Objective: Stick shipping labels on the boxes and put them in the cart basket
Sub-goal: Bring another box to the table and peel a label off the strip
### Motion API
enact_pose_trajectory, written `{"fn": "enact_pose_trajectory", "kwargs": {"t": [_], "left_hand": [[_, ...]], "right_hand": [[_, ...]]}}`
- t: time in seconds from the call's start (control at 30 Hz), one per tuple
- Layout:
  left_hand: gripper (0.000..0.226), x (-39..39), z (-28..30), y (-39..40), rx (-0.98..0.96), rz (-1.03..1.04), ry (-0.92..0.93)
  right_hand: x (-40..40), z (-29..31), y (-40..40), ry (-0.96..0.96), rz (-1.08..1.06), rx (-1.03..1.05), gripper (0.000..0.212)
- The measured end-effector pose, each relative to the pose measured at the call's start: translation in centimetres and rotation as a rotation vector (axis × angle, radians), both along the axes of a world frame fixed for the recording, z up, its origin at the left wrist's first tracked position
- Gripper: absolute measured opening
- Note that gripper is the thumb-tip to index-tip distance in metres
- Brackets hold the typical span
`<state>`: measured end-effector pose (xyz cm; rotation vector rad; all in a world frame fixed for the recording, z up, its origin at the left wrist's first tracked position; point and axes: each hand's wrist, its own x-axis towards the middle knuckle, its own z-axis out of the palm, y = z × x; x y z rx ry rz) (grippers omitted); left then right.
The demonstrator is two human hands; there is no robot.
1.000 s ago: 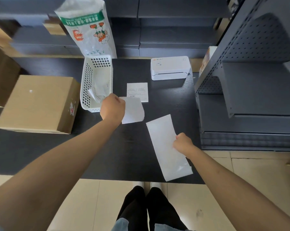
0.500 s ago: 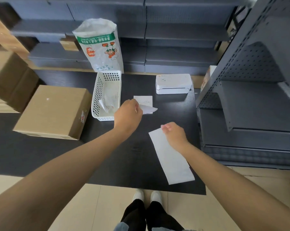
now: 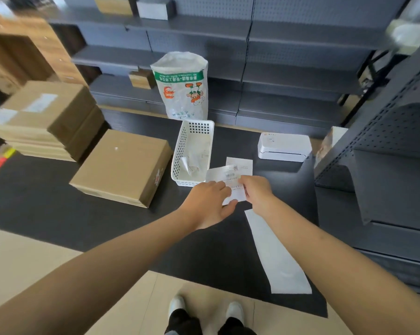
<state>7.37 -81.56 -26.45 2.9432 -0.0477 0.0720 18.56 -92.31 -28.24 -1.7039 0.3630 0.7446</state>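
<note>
Dark worktop (image 3: pixel 59 189) fronting grey shelving (image 3: pixel 228 68). Shipping label (image 3: pixel 228 176) held just above worktop between both hands, printed side up, barcode showing. Left hand (image 3: pixel 207 204) under label's near-left edge, fingers loosely curled, thumb at the lower corner, pinching it. Right hand (image 3: pixel 257 192) pinching label's right edge. Second printed label (image 3: pixel 242 163) flat on worktop just behind. Long white backing strip (image 3: pixel 274 252) lying on worktop at right, under right forearm. Unlabelled cardboard box (image 3: pixel 122 165) at left, beside white mesh basket (image 3: pixel 192 153) holding paper scraps. Stacked boxes (image 3: pixel 44 117) farther left. White label printer (image 3: pixel 283 146) behind right. Printed bag (image 3: pixel 183 88) upright behind basket.
</note>
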Motion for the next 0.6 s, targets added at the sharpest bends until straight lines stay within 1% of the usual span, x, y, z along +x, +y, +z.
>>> {"fn": "enact_pose_trajectory", "kwargs": {"t": [0.07, 0.13, 0.17, 0.2, 0.3, 0.37, 0.43, 0.5, 0.6], "left_hand": [[0.039, -1.2, -0.4, 2.5, -0.087, 0.109, -0.032], [0.031, -2.1, -0.4, 5.7, -0.152, 0.247, -0.075], [0.028, -2.7, -0.3, 7.5, -0.181, 0.317, -0.091], [0.025, -3.2, -0.3, 9.4, -0.215, 0.390, -0.100], [0.024, -5.1, 0.1, 15.6, -0.336, 0.571, -0.106], [0.026, -6.4, 0.2, 19.5, -0.408, 0.648, -0.100], [0.025, -7.6, 0.2, 23.0, -0.482, 0.709, -0.061], [0.019, -8.4, 0.0, 25.6, -0.572, 0.768, -0.026], [0.015, -9.0, -0.9, 29.8, -0.723, 0.769, 0.023]], "right_hand": [[-0.8, 0.2, 2.3, 0.014, 0.018, 0.042, 0.026], [-1.8, 0.6, 5.1, 0.027, 0.026, 0.089, 0.015], [-2.5, 0.8, 6.6, 0.033, 0.035, 0.116, 0.012], [-3.2, 0.9, 8.2, 0.044, 0.045, 0.146, 0.014], [-5.7, 1.3, 12.9, 0.108, 0.014, 0.253, 0.030], [-7.2, 1.6, 16.2, 0.147, -0.007, 0.295, 0.033], [-8.6, 1.7, 19.4, 0.180, -0.015, 0.311, 0.030], [-9.7, 1.7, 21.8, 0.188, 0.001, 0.323, 0.024], [-10.8, 1.3, 25.4, 0.170, 0.029, 0.339, 0.023]]}}
